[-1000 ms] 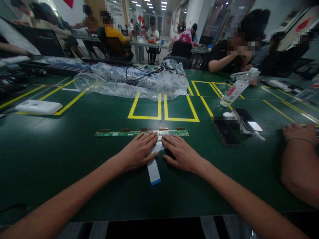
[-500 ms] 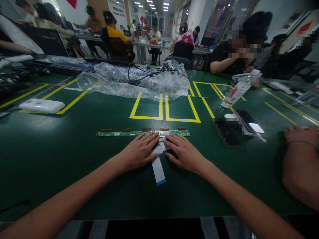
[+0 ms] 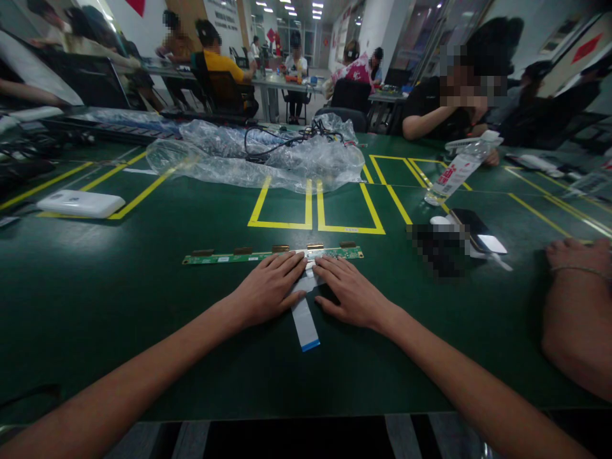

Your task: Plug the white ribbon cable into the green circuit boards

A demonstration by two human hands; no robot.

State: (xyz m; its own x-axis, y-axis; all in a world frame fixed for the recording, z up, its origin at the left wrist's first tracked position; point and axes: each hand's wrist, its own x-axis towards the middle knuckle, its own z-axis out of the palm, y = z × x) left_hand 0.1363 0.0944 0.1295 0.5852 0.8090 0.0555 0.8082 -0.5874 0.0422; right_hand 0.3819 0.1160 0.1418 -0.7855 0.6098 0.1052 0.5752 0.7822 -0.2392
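A long, narrow green circuit board (image 3: 224,259) lies across the green table, with several brown tabs along its far edge. From its near side a white ribbon cable (image 3: 305,322) with a blue end runs toward me. My left hand (image 3: 270,287) rests flat, its fingertips on the board's near edge and its thumb at the cable. Opposite it, my right hand (image 3: 351,290) lies palm down with fingers stretched, the tips near where cable and board meet. Both hands are open; the fingers partly cover that joint.
Crumpled clear plastic wrap (image 3: 268,159) with a black cable lies behind the board. A white device (image 3: 81,203) sits at left. To the right are a tilted plastic bottle (image 3: 459,172) and a phone (image 3: 475,229). Another person's arm (image 3: 576,312) rests on the table at far right.
The board's left end has shifted slightly left and nearer, and the cable's blue end has moved up a little. Both hands stay in nearly the same place.
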